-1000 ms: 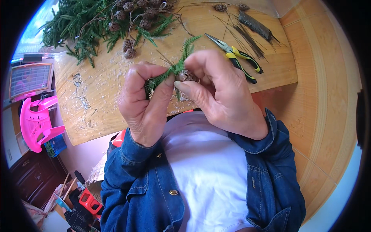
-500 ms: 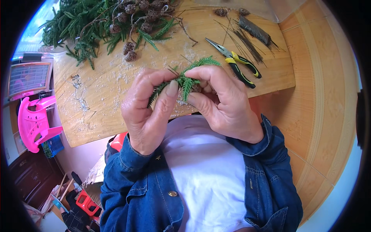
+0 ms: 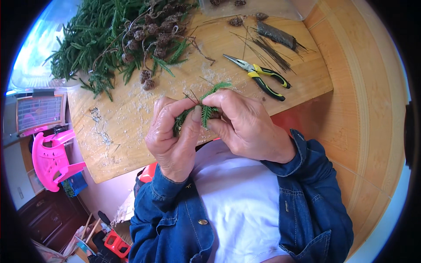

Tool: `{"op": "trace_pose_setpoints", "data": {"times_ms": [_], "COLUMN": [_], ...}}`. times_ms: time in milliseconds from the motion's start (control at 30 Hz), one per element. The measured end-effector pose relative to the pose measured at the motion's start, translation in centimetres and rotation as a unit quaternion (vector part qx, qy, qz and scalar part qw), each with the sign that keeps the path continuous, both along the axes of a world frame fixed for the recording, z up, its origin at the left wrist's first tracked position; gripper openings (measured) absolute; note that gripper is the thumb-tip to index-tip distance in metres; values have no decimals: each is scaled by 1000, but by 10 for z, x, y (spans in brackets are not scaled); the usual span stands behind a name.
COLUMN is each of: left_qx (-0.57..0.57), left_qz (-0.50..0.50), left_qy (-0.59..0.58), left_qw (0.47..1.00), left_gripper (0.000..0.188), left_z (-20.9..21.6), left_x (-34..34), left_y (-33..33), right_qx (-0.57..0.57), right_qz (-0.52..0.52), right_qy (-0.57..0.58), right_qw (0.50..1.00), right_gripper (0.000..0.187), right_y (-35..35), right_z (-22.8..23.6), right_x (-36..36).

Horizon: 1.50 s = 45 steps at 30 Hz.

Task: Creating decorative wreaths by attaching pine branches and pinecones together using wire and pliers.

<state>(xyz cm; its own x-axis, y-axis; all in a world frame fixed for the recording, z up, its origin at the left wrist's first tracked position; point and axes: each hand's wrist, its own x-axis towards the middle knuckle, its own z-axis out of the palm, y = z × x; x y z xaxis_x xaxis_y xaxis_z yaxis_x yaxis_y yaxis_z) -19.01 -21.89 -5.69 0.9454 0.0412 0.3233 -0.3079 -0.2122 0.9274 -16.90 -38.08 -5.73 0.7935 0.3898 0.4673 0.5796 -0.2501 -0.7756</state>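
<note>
Wooden tabletop (image 3: 131,131) fills the upper view, with a pink plastic chair (image 3: 50,160) below its left edge and a heap of green branches with cones (image 3: 118,39) at its far left. At the near edge the left hand (image 3: 173,136) and right hand (image 3: 245,127) meet, each grip pinched on a small green sprig (image 3: 206,107) held just above the wood. Farther right lie yellow-handled pliers (image 3: 261,76) beside a bundle of thin dark wires (image 3: 272,48)
</note>
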Motion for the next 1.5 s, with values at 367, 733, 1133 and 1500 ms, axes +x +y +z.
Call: {"op": "trace_pose_setpoints", "data": {"times_ms": [367, 733, 1133, 1500], "left_qx": [18, -105, -37, 105], "left_qz": [-60, -174, -243, -143], "left_qy": [8, 144, 168, 5], "left_qw": [998, 969, 955, 984], "left_gripper": [12, 9, 14, 19], "left_z": [0, 14, 25, 18], "left_x": [4, 12, 28, 18], "left_y": [11, 28, 45, 42], "right_qx": [14, -37, -164, -253], "right_qz": [73, 111, 200, 183], "right_qy": [92, -47, -193, -216], "right_qw": [993, 992, 946, 925], "right_gripper": [8, 14, 14, 12], "right_y": [-11, -7, -1, 4], "right_z": [18, 25, 54, 53], "right_x": [28, 28, 59, 56]}}
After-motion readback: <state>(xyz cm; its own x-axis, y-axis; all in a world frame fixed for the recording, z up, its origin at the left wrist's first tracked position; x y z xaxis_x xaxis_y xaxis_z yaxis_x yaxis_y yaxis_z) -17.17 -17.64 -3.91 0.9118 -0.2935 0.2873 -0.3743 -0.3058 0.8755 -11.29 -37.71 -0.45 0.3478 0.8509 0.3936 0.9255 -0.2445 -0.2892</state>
